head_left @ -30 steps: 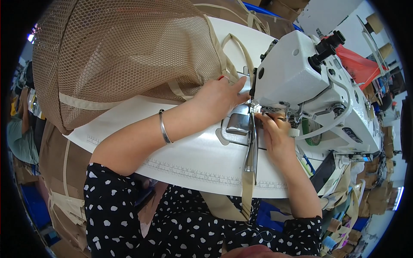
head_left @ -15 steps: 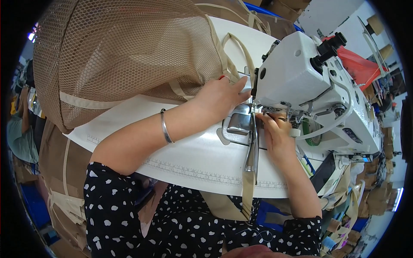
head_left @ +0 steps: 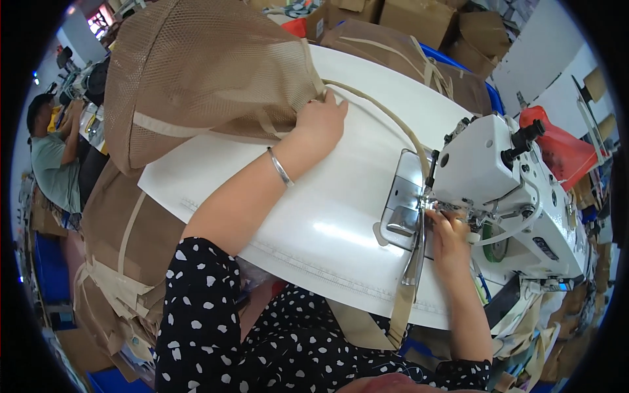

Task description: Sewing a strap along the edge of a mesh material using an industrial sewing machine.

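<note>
My left hand (head_left: 322,123) grips the trimmed edge of a brown mesh bag (head_left: 209,72), left of the sewing machine. From that edge a beige binding strip (head_left: 386,112) arcs across to the needle area of the white sewing machine (head_left: 481,160). My right hand (head_left: 449,245) rests at the presser foot with fingers curled together; whatever is between its fingertips is hidden. Beside it, a metal binding folder (head_left: 413,265) guides a beige tape (head_left: 401,314) that comes up from my lap. A metal plate (head_left: 403,219) lies left of the needle.
The white table (head_left: 314,252) has a ruler printed along its near edge. More brown mesh pieces (head_left: 144,229) hang at the left. A red plastic bag (head_left: 560,147) is behind the machine, cardboard boxes (head_left: 416,23) at the back. A co-worker (head_left: 56,164) sits far left.
My left hand has drawn the mesh bag away from the needle, farther left and back, stretching out the bound strip between them. My right hand stays at the presser foot. The view has shifted.
</note>
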`<state>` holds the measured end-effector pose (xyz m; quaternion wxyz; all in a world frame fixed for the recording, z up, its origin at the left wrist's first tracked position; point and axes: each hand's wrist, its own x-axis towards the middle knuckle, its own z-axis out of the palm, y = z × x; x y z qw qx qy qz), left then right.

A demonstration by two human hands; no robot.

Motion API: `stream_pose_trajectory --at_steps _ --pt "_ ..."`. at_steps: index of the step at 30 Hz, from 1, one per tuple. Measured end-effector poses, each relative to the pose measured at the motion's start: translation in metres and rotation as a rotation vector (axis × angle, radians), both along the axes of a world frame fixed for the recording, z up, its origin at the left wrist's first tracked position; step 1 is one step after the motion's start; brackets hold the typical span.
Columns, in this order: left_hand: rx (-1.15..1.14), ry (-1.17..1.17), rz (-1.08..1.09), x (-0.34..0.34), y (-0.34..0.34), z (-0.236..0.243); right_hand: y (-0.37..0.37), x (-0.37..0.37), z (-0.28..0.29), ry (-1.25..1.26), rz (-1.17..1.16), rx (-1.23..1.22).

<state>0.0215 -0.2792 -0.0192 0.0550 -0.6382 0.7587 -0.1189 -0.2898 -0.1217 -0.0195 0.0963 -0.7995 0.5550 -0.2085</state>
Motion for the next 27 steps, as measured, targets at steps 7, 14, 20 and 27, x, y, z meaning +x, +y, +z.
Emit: stream_pose_trajectory --at_steps 7,14,20,27 --pt "-0.257 0.216 0.016 0.049 -0.016 0.031 0.000 -0.006 -0.005 0.003 -0.009 -0.021" --pt "-0.397 0.213 0.033 0.091 -0.027 0.026 0.002 -0.007 -0.004 0.040 0.014 -0.033" --pt "-0.194 0.260 -0.030 0.042 -0.010 0.036 0.000 -0.007 -0.008 0.049 -0.006 -0.004" --pt "-0.134 0.171 -0.620 -0.045 0.031 0.023 -0.006 -0.008 -0.013 0.099 -0.015 -0.121"
